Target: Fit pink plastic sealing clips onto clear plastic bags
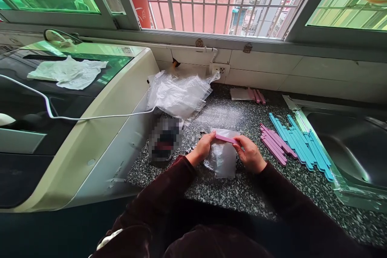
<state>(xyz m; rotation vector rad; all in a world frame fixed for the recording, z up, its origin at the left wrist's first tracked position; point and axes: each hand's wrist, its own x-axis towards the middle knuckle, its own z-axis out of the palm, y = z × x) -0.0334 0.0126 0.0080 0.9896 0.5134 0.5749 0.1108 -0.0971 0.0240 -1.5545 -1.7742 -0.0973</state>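
Counter edge (236, 202), pink stick (225, 139) beyond

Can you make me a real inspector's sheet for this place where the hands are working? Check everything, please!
Surface: speckled counter, running up to a tiled wall.
Job's things: one pink stick held above a clear bag; loose pink sticks beside turquoise sticks.
Clutter: heaped plastic bags; a pixelated item I can't identify; a crumpled white cloth on the appliance.
Hands: left hand and right hand grip the pink stick, one near each end.
Cables: white cable crosses the appliance towards the heaped bags; its end isn't clear.
Surroundings: sink at the right; barred window ahead.
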